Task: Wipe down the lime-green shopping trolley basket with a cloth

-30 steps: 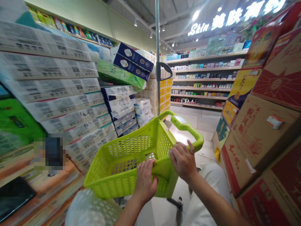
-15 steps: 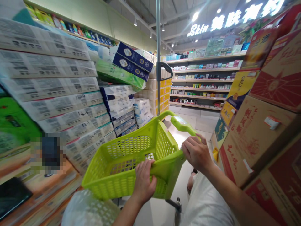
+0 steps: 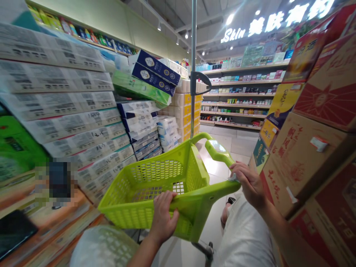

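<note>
A lime-green plastic shopping cart (image 3: 167,170) stands in front of me with nothing visible in its basket. My left hand (image 3: 164,215) grips the basket's near side rim, fingers over the edge and thumb outside. At the end of the cart's handle (image 3: 219,150), my right hand (image 3: 249,181) is closed around the corner where handle and side arm meet. Under those fingers shows a small whitish bit (image 3: 233,177), too small to name. From the cart's far side rises a metal pole (image 3: 194,44) with a dark grey loop grip (image 3: 200,83).
Stacked wrapped packs (image 3: 63,100) wall the left, with blue and green packs (image 3: 155,74) piled on top. Cardboard boxes (image 3: 303,155) crowd the right. Product shelves (image 3: 236,94) stand beyond a tiled aisle (image 3: 225,139). A white bag-like thing (image 3: 97,248) is at lower left.
My right hand has moved right, to the outer corner of the handle. The cart and its pole have turned slightly to the right. My left hand sits a little further left on the rim.
</note>
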The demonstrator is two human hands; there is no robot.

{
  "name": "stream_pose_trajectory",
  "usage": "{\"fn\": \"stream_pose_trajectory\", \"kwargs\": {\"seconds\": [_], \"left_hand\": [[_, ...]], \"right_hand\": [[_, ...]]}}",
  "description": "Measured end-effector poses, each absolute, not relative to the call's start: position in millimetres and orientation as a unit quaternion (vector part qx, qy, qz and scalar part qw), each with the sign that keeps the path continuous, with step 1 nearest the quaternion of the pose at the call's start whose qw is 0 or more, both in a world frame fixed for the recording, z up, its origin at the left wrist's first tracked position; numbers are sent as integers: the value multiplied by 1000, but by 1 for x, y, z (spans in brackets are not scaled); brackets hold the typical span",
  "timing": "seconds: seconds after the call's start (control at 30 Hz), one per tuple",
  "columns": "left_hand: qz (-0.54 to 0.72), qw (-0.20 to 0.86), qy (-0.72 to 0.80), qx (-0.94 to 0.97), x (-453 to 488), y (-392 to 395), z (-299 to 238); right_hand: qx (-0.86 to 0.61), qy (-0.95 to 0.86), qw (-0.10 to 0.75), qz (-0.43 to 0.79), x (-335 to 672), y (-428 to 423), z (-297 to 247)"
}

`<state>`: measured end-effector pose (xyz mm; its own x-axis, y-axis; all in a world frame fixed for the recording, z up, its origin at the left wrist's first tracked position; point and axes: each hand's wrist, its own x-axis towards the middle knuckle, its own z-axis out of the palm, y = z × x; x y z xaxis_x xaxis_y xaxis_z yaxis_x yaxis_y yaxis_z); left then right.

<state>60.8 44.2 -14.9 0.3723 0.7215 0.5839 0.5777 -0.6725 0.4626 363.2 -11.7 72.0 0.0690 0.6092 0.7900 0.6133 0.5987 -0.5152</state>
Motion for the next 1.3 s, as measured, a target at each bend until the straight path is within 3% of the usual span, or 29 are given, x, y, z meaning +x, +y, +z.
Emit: {"fn": "stream_pose_trajectory", "kwargs": {"seconds": [0.47,0.7,0.87,1.03,1.3], "left_hand": [[393,148,427,801,27,80,20],[446,166,354,805,55,33,73],[373,204,312,850,86,-3,95],[328,139,344,869,89,-5,94],[285,103,375,876,80,7,121]], "right_hand": [[-437,-702,562,-32,288,-54,71],[-392,-749,534,2,265,-53,77],[-420,-714,559,-34,277,-26,75],[-477,-630,609,-71,278,-3,71],[-450,-743,488,-83,275,2,85]]}}
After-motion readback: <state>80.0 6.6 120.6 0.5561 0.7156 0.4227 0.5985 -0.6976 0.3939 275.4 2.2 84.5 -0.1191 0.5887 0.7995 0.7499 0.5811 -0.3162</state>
